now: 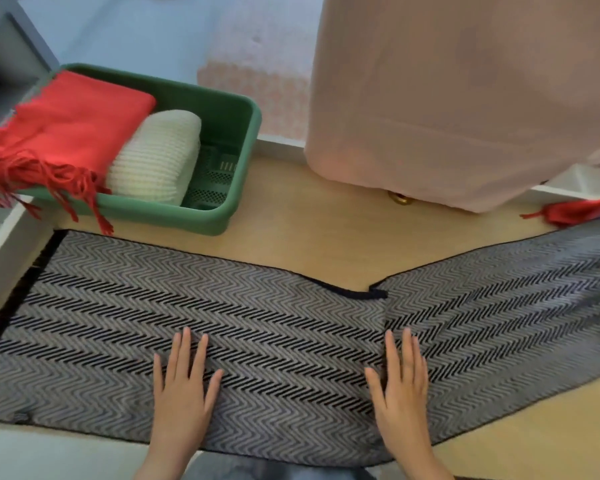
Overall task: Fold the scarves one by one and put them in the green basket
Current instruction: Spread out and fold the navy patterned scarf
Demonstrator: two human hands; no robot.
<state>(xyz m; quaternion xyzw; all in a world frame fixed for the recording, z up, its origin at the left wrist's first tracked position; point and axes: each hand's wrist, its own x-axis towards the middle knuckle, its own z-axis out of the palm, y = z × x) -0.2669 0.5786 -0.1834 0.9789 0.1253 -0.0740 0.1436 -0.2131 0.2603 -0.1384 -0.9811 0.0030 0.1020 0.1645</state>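
Observation:
A long black-and-grey herringbone scarf (274,327) lies spread flat across the wooden table, running from the left edge to the right edge. My left hand (182,386) rests flat on it with straight fingers, near the front middle. My right hand (400,382) presses flat on it too, beside a crease in the cloth. The green basket (236,168) stands at the back left. It holds a folded red fringed scarf (66,126) and a folded cream knitted scarf (156,157).
A large pale pink cloth (465,98) hangs over the back right of the table. A bit of red fabric (572,211) lies at the right edge. A white raised rim (7,251) borders the table on the left. Bare wood (326,230) shows behind the scarf.

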